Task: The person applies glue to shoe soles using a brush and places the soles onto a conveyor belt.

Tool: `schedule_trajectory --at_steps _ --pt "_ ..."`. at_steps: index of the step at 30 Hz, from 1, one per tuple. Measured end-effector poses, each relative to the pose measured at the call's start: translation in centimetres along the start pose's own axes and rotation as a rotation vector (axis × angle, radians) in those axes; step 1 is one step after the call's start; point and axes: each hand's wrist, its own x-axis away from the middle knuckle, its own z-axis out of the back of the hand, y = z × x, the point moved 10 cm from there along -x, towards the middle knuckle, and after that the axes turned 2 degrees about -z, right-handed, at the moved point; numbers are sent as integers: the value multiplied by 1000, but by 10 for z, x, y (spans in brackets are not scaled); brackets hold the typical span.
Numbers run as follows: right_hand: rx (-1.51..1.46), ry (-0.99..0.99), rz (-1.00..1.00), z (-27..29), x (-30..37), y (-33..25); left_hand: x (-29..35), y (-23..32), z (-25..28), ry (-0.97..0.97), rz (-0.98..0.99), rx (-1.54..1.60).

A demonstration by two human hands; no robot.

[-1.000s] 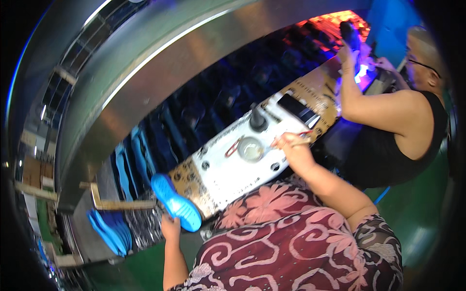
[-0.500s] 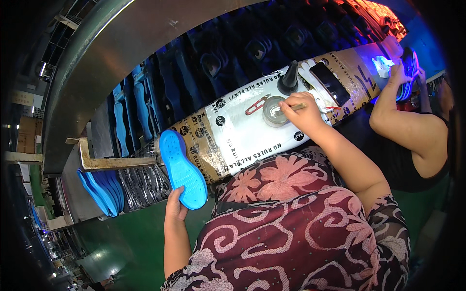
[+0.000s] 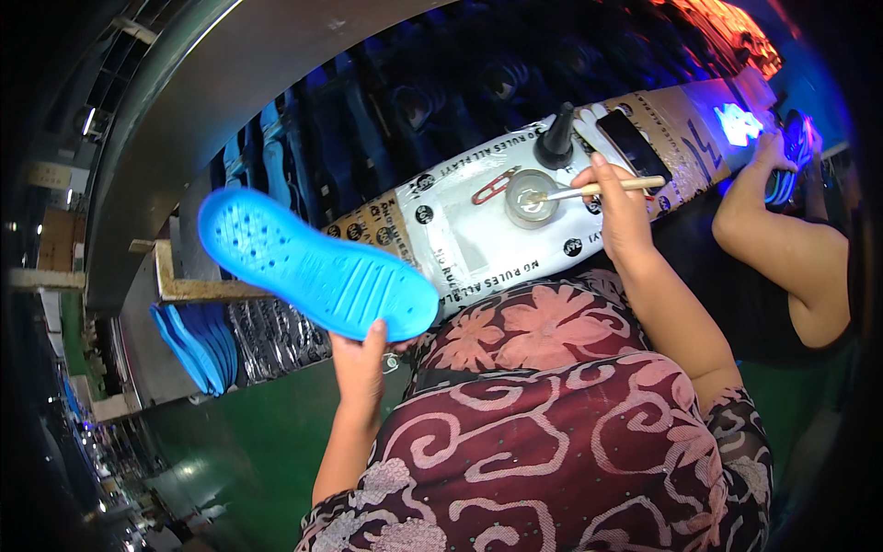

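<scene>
My left hand (image 3: 361, 361) is closed on the rounded end of a bright blue shoe sole (image 3: 322, 267), thumb on top and fingers mostly hidden beneath. Small holes dot the sole's far end, and ridges cross the near part. In my right hand (image 3: 624, 210) is a wooden-handled brush (image 3: 572, 192), lying almost level. Its tip is at a small round jar (image 3: 531, 213) with whitish content. Beside the jar are red-handled snips (image 3: 497, 188) and a black bottle with a cone-shaped top (image 3: 556, 143).
White printed sheeting (image 3: 478, 271) and brown tape cover the narrow bench; a phone (image 3: 635, 147) lies at its right. Blue soles (image 3: 198, 348) stand at the left by a metal frame (image 3: 166, 276). A co-worker's arm (image 3: 750, 198) is at the right. A metal hood (image 3: 138, 156) curves above.
The sole has come closer and swung from steep to slanting, its far end now leftward. My left hand has shifted slightly right. My right hand has drawn back from the jar, the brush showing more.
</scene>
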Motion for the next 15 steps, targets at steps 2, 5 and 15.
schedule_trajectory --at_steps 2,5,15 --pt "-17 -68 44 -9 9 -17 -2 12 -6 69 -139 -199" --pt "38 -191 81 -39 30 -42 -5 31 -40 24 -203 -85" --pt "386 -431 781 -106 89 -110 5 84 -78 -20 -552 -241"
